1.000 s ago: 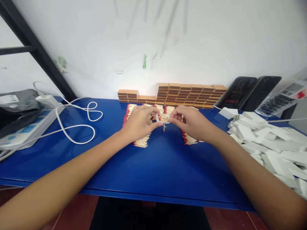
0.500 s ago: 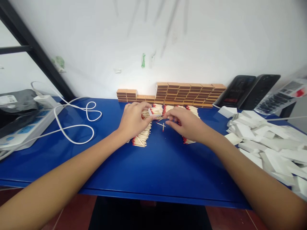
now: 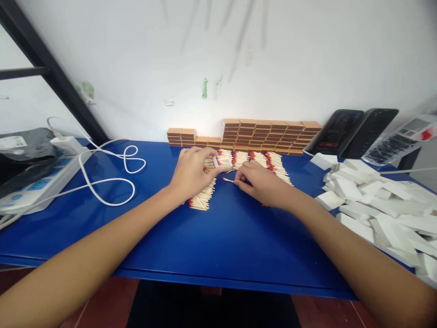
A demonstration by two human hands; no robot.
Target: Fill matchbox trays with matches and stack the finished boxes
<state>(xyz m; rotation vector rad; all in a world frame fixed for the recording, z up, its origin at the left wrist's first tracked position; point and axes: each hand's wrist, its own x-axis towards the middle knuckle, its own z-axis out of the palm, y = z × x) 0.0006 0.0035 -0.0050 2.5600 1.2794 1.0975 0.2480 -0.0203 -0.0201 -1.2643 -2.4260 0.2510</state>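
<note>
My left hand [image 3: 191,175] holds a small white matchbox tray [image 3: 221,161] filled with matches, pinched at its left end just above the blue table [image 3: 205,237]. My right hand [image 3: 261,182] rests low on the table, its fingertips pinched on a loose red-tipped matchstick [image 3: 228,180] lying on the blue surface. Rows of red-tipped matches [image 3: 273,164] spread under and behind both hands. More of them lie below my left hand, as a pile of matches [image 3: 203,198].
Brown matchbox sleeves [image 3: 266,134] are stacked against the wall. A heap of white trays [image 3: 378,200] lies at the right. Two black phones [image 3: 355,132] lean at the back right. A white power strip [image 3: 30,187] with looped white cable [image 3: 109,177] sits at the left.
My left hand carried the filled tray back and left over the matches. My right hand came down onto the table and closed on a loose match where two lay crossed before.
</note>
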